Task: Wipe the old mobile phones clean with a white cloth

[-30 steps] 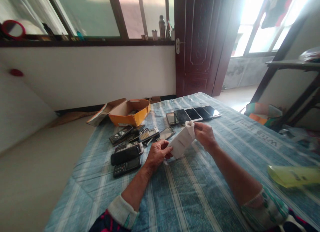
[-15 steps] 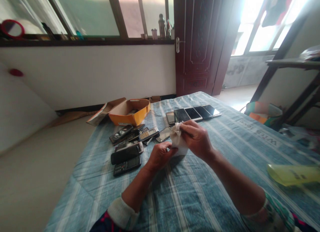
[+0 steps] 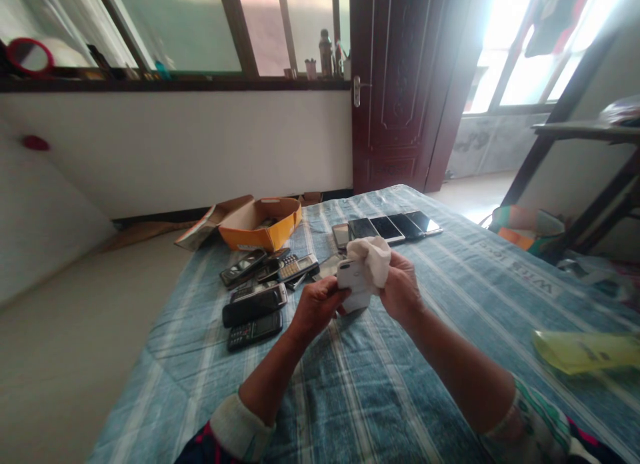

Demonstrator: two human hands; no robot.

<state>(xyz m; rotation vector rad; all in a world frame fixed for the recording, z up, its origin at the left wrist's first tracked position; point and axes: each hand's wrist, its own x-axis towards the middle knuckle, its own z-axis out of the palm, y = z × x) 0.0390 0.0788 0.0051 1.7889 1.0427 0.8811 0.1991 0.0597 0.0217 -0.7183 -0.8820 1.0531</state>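
White phone (image 3: 354, 287) is held in my left fingers (image 3: 338, 297), tissue (image 3: 374, 256) bunched in my right fingers (image 3: 400, 267) beside it; I judge wiping midway, the phone row (image 3: 387, 228) laid out, the jumbled pile (image 3: 255, 307) perhaps remaining.

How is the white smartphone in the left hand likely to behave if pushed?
The white smartphone should stay stiff, judging by its flat, slab-like body. Its smooth-looking back suggests it may be slippery. With the left hand gripping near one edge, it might pivot.
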